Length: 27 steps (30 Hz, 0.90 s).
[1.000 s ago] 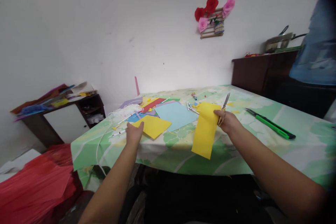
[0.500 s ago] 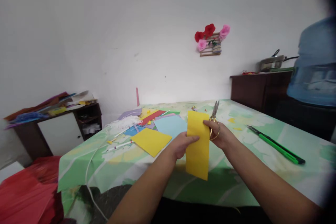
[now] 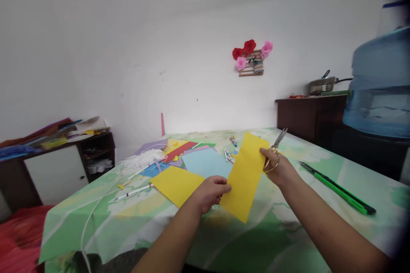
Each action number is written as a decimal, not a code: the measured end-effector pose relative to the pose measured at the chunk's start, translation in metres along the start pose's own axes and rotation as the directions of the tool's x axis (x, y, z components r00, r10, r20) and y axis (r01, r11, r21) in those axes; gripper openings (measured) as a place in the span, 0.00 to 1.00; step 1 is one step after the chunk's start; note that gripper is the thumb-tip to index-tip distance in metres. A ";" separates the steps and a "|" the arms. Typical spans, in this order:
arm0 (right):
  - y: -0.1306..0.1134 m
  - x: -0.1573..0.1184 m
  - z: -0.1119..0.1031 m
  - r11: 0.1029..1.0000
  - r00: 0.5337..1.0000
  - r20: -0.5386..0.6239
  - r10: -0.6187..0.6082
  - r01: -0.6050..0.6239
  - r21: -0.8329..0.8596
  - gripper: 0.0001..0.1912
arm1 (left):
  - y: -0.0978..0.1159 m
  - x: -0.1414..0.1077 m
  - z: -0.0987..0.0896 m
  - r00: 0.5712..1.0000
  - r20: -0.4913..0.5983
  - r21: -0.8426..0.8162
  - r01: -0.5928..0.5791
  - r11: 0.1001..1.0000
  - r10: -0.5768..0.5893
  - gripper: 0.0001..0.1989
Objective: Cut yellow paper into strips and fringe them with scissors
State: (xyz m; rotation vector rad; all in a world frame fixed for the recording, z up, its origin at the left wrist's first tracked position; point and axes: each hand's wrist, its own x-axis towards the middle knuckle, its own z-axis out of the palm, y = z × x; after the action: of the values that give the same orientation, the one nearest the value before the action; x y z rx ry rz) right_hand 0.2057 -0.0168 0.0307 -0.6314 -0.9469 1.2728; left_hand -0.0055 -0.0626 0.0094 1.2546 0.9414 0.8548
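Observation:
A yellow paper strip (image 3: 245, 177) is held up over the table, tilted with its top toward the right. My left hand (image 3: 212, 194) pinches its lower left edge between thumb and fingers. At its upper right edge, my right hand (image 3: 277, 168) grips the paper with the thumb and also holds gold-handled scissors (image 3: 280, 137), whose blades point up and away beside the paper. Another yellow sheet (image 3: 177, 183) lies on the table left of my left hand, with a light blue sheet (image 3: 205, 162) behind it.
A green cutter (image 3: 339, 190) lies on the right of the flowered tablecloth (image 3: 134, 226). Coloured papers, white string (image 3: 144, 158) and markers (image 3: 228, 155) lie toward the back. A water bottle (image 3: 378, 89) stands at the far right.
The yellow strip has gone from nearly upright to tilted right. My left hand has moved down and left to its lower edge; my right hand and the scissors have shifted right. The view has shifted.

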 end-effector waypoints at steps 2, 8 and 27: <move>-0.001 -0.005 0.008 1.000 1.000 0.022 -0.002 0.003 -0.018 0.09 | 0.001 0.000 0.003 0.998 0.065 -0.012 0.012 1.000 -0.011 0.16; -0.007 -0.023 0.039 0.998 0.989 0.145 0.043 -0.036 -0.052 0.09 | 0.009 0.006 0.012 0.973 0.222 -0.214 -0.013 0.977 0.061 0.20; -0.016 -0.007 0.048 0.994 0.983 0.147 0.110 -0.106 -0.035 0.09 | 0.031 0.016 0.043 0.947 0.166 -0.499 -0.160 0.852 0.275 0.14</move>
State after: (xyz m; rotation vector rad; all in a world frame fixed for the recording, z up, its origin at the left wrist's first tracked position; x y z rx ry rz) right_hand 0.1718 -0.0322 0.0659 -0.6220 -1.0663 1.4206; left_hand 0.0396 -0.0606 0.0417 1.0043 0.3615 1.0209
